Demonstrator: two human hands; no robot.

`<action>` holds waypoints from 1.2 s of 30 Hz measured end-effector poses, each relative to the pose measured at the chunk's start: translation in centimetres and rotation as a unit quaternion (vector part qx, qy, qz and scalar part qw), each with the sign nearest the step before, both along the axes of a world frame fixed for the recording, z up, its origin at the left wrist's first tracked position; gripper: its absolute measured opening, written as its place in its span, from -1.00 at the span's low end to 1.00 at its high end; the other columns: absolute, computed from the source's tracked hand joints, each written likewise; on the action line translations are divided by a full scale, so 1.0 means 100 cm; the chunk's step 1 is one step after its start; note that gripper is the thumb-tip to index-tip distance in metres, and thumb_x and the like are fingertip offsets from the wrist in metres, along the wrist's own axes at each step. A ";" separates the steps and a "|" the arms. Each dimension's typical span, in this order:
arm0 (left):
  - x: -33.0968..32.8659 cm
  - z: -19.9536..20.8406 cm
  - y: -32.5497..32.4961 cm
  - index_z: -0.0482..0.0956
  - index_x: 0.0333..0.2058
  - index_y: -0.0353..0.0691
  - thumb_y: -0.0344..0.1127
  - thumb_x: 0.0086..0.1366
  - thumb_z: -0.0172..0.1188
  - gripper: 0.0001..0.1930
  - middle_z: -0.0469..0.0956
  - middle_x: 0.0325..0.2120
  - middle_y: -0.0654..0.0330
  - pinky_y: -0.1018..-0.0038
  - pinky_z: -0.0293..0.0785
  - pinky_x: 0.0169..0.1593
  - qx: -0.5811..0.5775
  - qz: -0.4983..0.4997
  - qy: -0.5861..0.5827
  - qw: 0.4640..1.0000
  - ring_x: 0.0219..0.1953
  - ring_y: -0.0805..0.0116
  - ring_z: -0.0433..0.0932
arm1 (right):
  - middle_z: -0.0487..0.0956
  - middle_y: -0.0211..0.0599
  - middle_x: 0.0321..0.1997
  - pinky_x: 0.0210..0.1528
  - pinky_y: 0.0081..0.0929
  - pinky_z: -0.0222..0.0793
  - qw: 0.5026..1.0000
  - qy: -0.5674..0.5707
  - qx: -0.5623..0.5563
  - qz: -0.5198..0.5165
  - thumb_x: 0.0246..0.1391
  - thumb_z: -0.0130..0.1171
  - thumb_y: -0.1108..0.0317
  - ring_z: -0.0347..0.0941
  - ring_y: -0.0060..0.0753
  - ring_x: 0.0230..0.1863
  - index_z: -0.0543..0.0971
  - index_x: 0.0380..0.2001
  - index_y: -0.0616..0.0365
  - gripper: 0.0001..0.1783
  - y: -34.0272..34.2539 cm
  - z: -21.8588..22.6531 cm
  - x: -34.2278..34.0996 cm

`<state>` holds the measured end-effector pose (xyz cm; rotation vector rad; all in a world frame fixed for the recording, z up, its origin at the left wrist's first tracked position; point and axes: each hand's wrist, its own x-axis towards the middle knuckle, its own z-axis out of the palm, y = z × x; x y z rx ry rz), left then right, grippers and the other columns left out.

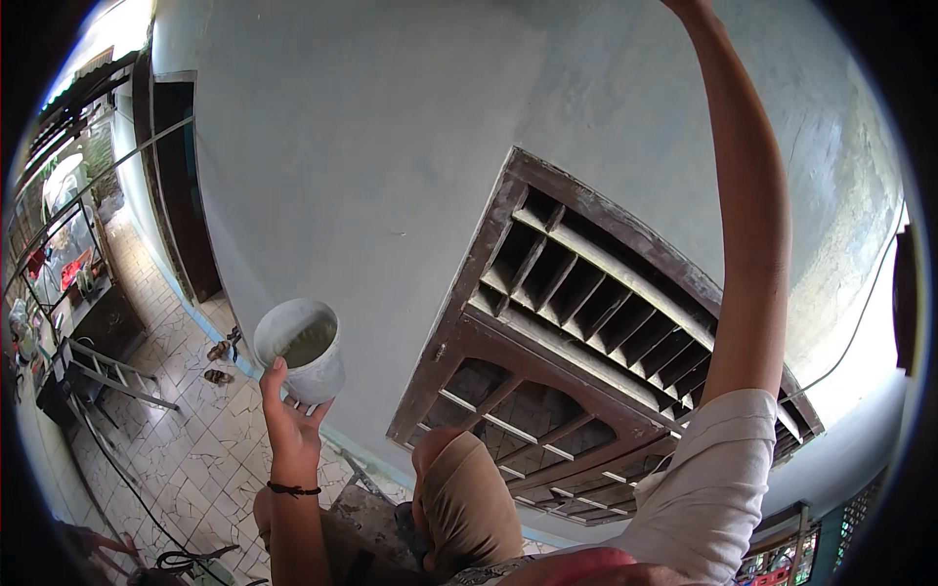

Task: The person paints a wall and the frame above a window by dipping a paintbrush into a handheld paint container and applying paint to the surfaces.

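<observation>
My left hand (295,430) grips a small whitish plastic bucket (324,376) from below, with the thumb up along its side. The bucket is tilted so its round mouth faces me, and a greyish layer coats the inside. My right arm (750,186) stretches high up along the painted grey-blue wall (391,146). Beyond the wrist it runs out of the top edge, so the right hand and anything in it are hidden.
A brown wooden window frame with vent slats (596,303) is set in the wall before me. My bent knee (469,498) is above a worn dark platform (362,513). Far below lie a tiled floor (186,449), sandals (219,376) and a small metal ladder (117,376). A cable (865,332) hangs at right.
</observation>
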<state>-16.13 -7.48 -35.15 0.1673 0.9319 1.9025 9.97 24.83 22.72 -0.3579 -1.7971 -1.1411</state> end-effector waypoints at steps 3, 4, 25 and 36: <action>-0.001 0.002 -0.007 -0.10 0.41 -0.02 0.21 0.08 0.31 0.06 -0.01 0.36 -0.03 -0.11 0.11 0.33 0.003 0.004 0.005 1.000 0.39 -0.09 0.05 | 0.56 -0.26 -0.51 -0.35 -0.43 0.38 0.984 -0.044 0.171 -0.033 0.04 0.03 0.57 0.48 -0.36 -0.41 0.55 -0.45 0.21 -0.89 0.017 -0.041 -0.002; -0.001 0.003 -0.010 -0.10 0.41 -0.01 0.20 0.09 0.30 0.05 -0.01 0.37 -0.02 -0.11 0.11 0.34 0.009 0.015 0.009 1.000 0.39 -0.09 0.05 | 0.61 -0.23 -0.49 -0.32 -0.43 0.42 0.964 -0.065 0.254 -0.050 0.03 0.04 0.57 0.54 -0.33 -0.37 0.57 -0.43 0.22 -0.88 0.021 -0.060 -0.002; -0.004 0.007 -0.014 -0.16 0.42 -0.07 0.21 0.08 0.31 0.11 -0.04 0.37 -0.02 -0.10 0.15 0.33 0.011 0.031 -0.008 0.999 0.39 -0.09 0.05 | 0.49 -0.25 -0.62 -0.53 -0.38 0.30 0.988 0.065 -0.134 0.050 0.11 -0.07 0.54 0.40 -0.45 -0.55 0.48 -0.54 0.28 -0.82 -0.007 -0.064 0.009; -0.007 0.015 -0.026 -0.07 0.40 -0.14 0.17 0.08 0.33 0.06 0.01 0.34 -0.09 -0.08 0.15 0.35 0.023 0.059 -0.019 0.998 0.39 -0.07 0.07 | 0.68 -0.28 -0.13 0.06 -0.26 0.41 0.941 -0.250 0.147 -0.177 0.00 0.24 0.33 0.63 -0.30 -0.14 0.59 -0.14 -0.12 -0.71 0.017 -0.219 -0.003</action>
